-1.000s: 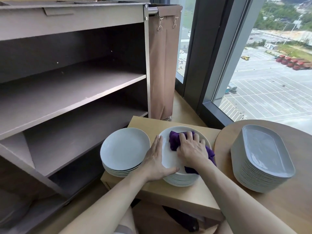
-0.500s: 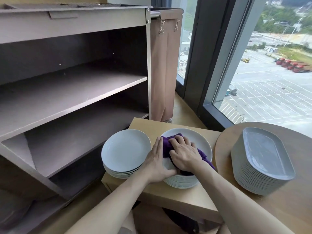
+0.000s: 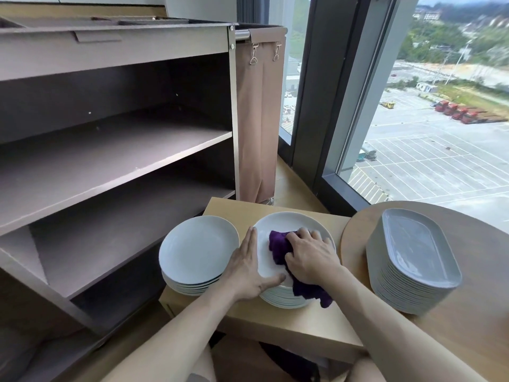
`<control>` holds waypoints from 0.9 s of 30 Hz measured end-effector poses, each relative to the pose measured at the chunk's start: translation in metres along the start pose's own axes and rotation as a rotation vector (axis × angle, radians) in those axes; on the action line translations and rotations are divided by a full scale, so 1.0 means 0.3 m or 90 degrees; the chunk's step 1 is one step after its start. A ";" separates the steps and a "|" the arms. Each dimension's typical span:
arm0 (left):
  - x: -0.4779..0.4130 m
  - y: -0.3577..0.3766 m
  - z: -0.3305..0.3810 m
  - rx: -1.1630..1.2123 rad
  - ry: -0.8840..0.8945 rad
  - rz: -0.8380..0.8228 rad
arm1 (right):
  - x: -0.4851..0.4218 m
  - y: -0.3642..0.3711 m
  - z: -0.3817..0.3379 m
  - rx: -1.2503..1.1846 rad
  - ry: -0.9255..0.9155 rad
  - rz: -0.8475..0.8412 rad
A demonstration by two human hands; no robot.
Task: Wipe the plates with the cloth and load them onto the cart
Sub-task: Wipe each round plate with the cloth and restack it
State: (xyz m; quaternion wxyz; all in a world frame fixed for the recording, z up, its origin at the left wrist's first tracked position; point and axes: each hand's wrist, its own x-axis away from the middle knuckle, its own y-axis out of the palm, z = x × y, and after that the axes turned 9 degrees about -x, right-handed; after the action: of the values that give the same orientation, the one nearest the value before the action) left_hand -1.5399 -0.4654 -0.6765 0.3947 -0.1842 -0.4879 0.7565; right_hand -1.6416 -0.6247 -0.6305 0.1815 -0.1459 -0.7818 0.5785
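Head view showed the cart (image 3: 115, 150) standing left of and beyond both hands, its shelf openings facing them. Across the last second none of the plates had reached it, so loading, by my reckoning, had not begun. The round table (image 3: 473, 334) lay right of the right hand and carried a stack of oval platters (image 3: 413, 252), untouched throughout. The low table (image 3: 275, 323) under the hands bore two round stacks: the left stack (image 3: 198, 249) just outside the left hand, and the worked stack, whose top plate (image 3: 292, 223) sat beneath both hands.

The purple cloth (image 3: 278, 245) had changed most. A second ago it was out at the plate's far right, then it swept left, and now it lay bunched near the middle with its tail hanging over the near rim. The right hand (image 3: 312, 257) had its fingers curled over the cloth, pressing it down. The left hand (image 3: 248, 268) had stayed flat, fingers straight along the plate's left rim, thumb on its near edge, gripping nothing. That read as a wipe mid-stroke, probably well along on this plate.

The two round stacks nearly touched under the left hand, so a lift would want to go straight up first. The low table's front edge ran close below the wrists. Leftward toward the shelves the way looked open
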 end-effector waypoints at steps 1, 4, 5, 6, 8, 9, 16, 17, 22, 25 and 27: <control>0.001 0.001 -0.003 0.000 0.000 -0.003 | -0.006 -0.001 0.010 0.017 0.014 0.014; 0.000 0.005 -0.002 0.008 0.000 -0.011 | -0.036 0.000 0.036 0.047 0.040 0.036; -0.001 0.006 -0.001 0.010 -0.001 -0.010 | -0.047 0.003 0.042 0.054 0.040 0.041; -0.002 0.008 -0.002 0.010 -0.002 -0.007 | -0.058 0.008 0.044 0.055 0.038 0.048; -0.005 0.013 -0.007 0.010 0.000 -0.003 | -0.080 0.018 0.040 0.039 0.031 0.058; -0.006 0.015 -0.010 0.011 0.002 -0.006 | -0.089 0.024 0.034 0.025 0.026 0.060; -0.012 0.035 -0.015 0.032 0.015 0.025 | -0.135 0.061 -0.039 -0.028 -0.013 0.051; -0.013 0.036 -0.014 0.041 0.018 0.037 | -0.137 0.067 -0.051 -0.033 -0.019 0.043; -0.008 0.036 -0.017 0.048 0.010 0.033 | -0.121 0.065 -0.071 -0.122 -0.058 -0.029; -0.005 0.025 -0.015 0.044 -0.008 0.018 | -0.098 0.041 -0.063 -0.167 -0.079 -0.090; -0.003 0.015 -0.007 0.040 -0.012 0.012 | -0.077 0.028 -0.057 -0.173 -0.088 -0.126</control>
State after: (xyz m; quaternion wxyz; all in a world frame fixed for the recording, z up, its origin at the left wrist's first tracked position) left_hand -1.5396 -0.4658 -0.6815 0.3885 -0.1694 -0.4659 0.7767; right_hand -1.6132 -0.6180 -0.6366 0.1622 -0.0514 -0.8738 0.4556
